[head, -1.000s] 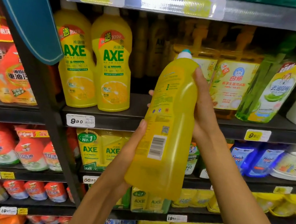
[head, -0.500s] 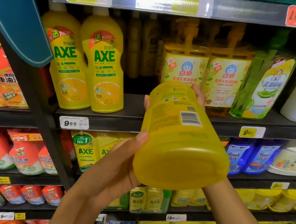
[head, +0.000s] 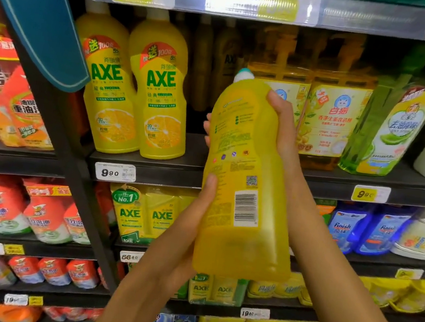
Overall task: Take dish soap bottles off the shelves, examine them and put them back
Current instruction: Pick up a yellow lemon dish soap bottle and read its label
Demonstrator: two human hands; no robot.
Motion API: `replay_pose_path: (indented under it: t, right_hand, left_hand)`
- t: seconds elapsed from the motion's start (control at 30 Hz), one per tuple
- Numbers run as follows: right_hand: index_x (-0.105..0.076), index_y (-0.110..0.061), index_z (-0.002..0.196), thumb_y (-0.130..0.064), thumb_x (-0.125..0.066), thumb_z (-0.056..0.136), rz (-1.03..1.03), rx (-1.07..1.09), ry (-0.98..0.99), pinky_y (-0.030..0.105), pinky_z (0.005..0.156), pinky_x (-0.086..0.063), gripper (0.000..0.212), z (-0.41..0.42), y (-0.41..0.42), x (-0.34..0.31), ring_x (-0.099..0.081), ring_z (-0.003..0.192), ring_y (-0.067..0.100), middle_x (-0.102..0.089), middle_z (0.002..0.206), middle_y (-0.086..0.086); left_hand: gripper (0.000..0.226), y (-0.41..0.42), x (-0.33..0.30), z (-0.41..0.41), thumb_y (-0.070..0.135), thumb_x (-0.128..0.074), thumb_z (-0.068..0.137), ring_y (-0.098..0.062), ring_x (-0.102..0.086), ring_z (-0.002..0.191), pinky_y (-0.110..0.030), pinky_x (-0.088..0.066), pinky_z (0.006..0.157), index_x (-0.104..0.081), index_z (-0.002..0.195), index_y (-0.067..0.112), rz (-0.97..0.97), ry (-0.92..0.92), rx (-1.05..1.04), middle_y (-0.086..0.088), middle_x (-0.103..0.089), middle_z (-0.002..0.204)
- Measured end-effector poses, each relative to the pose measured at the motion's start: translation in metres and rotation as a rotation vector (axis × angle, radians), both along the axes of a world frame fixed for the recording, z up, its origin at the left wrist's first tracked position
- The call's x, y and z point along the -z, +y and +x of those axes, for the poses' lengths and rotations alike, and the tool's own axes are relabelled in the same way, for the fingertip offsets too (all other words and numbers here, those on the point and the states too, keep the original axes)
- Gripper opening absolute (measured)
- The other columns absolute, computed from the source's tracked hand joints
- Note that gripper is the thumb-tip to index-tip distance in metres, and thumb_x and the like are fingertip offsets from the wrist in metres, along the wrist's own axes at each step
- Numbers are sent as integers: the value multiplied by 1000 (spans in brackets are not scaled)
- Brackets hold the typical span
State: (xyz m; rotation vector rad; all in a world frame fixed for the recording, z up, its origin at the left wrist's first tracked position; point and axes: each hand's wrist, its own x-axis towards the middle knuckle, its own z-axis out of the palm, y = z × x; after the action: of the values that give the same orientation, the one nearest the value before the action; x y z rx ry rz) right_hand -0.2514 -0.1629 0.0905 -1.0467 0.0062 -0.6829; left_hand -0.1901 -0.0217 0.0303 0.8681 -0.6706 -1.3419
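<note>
A moment ago the yellow dish soap bottle (head: 244, 182) was tipped over with its bottom toward the camera. Now it stands almost straight up again, white cap on top, and its back label with the barcode faces us.

Behind it, two yellow AXE bottles (head: 136, 89) stand side by side on the dark shelf (head: 383, 192), above a white price tag (head: 115, 172). Ginger soap bottles (head: 334, 115) and a green refill pouch (head: 392, 130) stand to the right. The held bottle hides part of the shelf.

The left hand (head: 190, 229) holds the bottle low down, thumb pressed on the label. The right hand (head: 282, 127) wraps round the upper part, fingers curled behind.
</note>
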Motion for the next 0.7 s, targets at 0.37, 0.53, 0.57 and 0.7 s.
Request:
replay_pose_path:
  t: [0.37, 0.53, 0.57, 0.7]
  right_hand:
    - [-58, -11, 121, -66, -52, 67, 47, -51, 1, 34, 74, -58, 77, 2, 7, 7, -66, 89, 21, -67, 107, 8]
    - [-45, -3, 133, -60, -80, 48, -67, 213, -25, 37, 72, -54, 108, 1, 1, -7, -59, 90, 26, -56, 113, 17]
    - [-40, -4, 137, -53, -82, 52, -144, 320, -34, 38, 73, -54, 107, 1, 0, -8, -58, 96, 29, -54, 119, 18]
    - [-27, -21, 148, -40, -71, 71, -449, 674, -4, 24, 84, -54, 91, 4, -1, -3, -56, 117, 6, -47, 135, -4]
  left_hand:
    - [44, -14, 9, -1, 65, -55, 65, -16, -70, 98, -31, -59, 73, -73, 98, 41, -66, -114, -106, 0, -73, 108]
    - [40, -21, 14, 5, 73, -48, 63, -3, -70, 84, -25, -58, 69, -66, 93, 52, -92, -432, -334, 15, -74, 91]
    - [33, -21, 13, 4, 75, -49, 67, 5, -68, 80, -16, -55, 62, -60, 93, 59, -109, -469, -337, 26, -71, 88]
    - [56, -31, 22, -1, 59, -68, 54, 7, -66, 83, -11, -51, 62, -53, 105, 43, -135, -604, -378, 28, -69, 89]
